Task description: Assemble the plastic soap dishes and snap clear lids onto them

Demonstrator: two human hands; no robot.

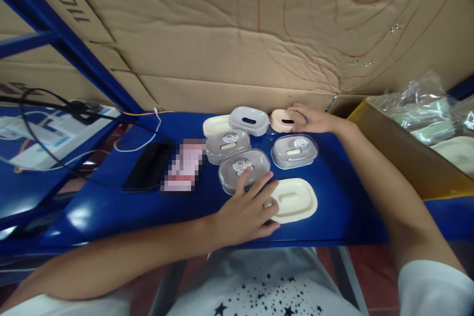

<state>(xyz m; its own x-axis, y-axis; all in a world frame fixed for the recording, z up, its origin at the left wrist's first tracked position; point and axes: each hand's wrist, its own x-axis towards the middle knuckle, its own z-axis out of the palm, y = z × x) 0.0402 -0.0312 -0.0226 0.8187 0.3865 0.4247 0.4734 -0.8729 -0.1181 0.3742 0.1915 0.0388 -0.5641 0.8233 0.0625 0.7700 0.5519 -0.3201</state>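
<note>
My left hand (249, 210) lies palm down with its fingers apart, over the left edge of a cream oval base (296, 201) and the near rim of a clear-lidded grey soap box (255, 160). Farther back, my right hand (309, 117) has its fingers around the right end of a peach slotted soap dish tray (278, 119). Left of that sits a grey slotted tray (240, 114), partly over another cream base (215, 125). Two more lidded soap boxes, one at the left (217, 150) and one at the right (292, 160), bear round labels.
A yellowish bin (392, 163) of plastic-wrapped pieces stands at the right. On the blue table (107, 212), a black phone-like object (146, 165) lies beside a pixelated pink item (185, 165). Cables and a white power strip (66, 138) lie left; cardboard (192, 39) rises behind.
</note>
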